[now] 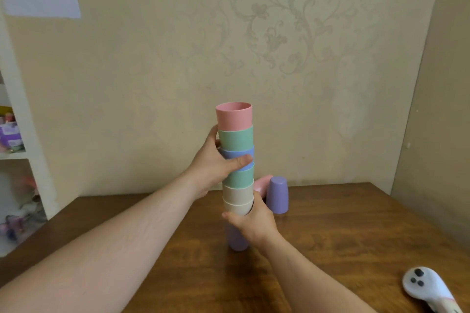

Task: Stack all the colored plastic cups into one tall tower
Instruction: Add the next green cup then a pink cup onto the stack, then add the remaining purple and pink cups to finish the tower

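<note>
A nested stack of cups [236,157] stands upright in the middle of the view, held above the wooden table [356,231]: pink on top, then green, blue, green and two beige. My left hand [216,165] grips its middle, thumb across the blue cup. My right hand [254,221] cups the lowest beige cup from below. Under that hand a purple cup [236,239] stands on the table. Behind and to the right, another purple cup [277,194] stands upside down, and a pink cup [262,184] lies partly hidden behind it.
A white handheld controller [427,287] lies at the table's front right corner. A patterned wall closes the back and right side. White shelves [17,134] with small items stand to the left, beyond the table's left edge.
</note>
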### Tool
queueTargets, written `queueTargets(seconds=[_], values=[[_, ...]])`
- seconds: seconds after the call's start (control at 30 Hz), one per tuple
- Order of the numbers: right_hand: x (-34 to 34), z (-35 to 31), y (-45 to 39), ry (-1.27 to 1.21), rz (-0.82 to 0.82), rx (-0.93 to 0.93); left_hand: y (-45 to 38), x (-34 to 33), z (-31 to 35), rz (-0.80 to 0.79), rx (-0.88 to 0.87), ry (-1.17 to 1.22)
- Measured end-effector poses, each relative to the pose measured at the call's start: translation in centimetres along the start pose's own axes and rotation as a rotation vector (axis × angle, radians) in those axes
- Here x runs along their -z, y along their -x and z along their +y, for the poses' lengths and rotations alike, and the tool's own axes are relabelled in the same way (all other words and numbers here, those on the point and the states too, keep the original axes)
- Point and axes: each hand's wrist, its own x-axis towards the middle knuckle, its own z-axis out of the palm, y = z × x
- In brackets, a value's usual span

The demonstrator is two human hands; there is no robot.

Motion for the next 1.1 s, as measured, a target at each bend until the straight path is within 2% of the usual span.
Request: queueTargets(seconds=[0.13, 0.2, 0.3, 0.37, 0.47, 0.5, 0.57, 0.7, 0.8, 0.9, 0.97, 1.1], values=[[-0.1, 0.6, -0.3, -0.011, -0.067, 0.029, 1.8, -0.8, -6.4, -0.091, 0.131, -0.010], [0.6, 1.0, -0.3, 0.042, -0.168, 0.056, 2.0, -1.6, -8.7, -0.051, 0.167, 0.027], [3.4, 1.3, -0.8, 0.294, -0.379, 0.059, 1.6, -3.2, -10.3, 0.073, 0.165, 0.110], [5.9, 0.9, -2.0, 0.523, -0.321, 0.057, 1.1, -4.1, -10.7, 0.140, 0.170, 0.141], [8.8, -0.8, -4.9, 0.697, -0.005, 0.069, 0.0, -5.1, -11.2, 0.219, 0.160, 0.145], [9.1, -1.5, -6.1, 0.725, 0.051, 0.072, -0.5, -5.3, -11.4, 0.224, 0.157, 0.138], [9.0, -2.1, -8.3, 0.809, 0.029, 0.052, -1.2, -5.6, -11.7, 0.204, 0.151, 0.134], [7.3, 0.4, -11.8, 1.073, -0.172, -0.085, -1.8, -6.0, -12.5, 0.208, 0.145, 0.156], [6.7, 2.8, -12.4, 1.111, -0.187, -0.078, -2.0, -6.0, -12.9, 0.203, 0.139, 0.172], [7.1, 2.8, -11.6, 1.071, -0.021, 0.036, -2.1, -5.8, -13.0, 0.191, 0.134, 0.177], [8.0, 2.2, -11.1, 0.947, 0.045, -0.021, -2.0, -5.8, -12.9, 0.185, 0.133, 0.178], [9.7, 2.3, -9.9, 0.753, 0.053, -0.214, -1.7, -5.6, -12.6, 0.161, 0.140, 0.179]])
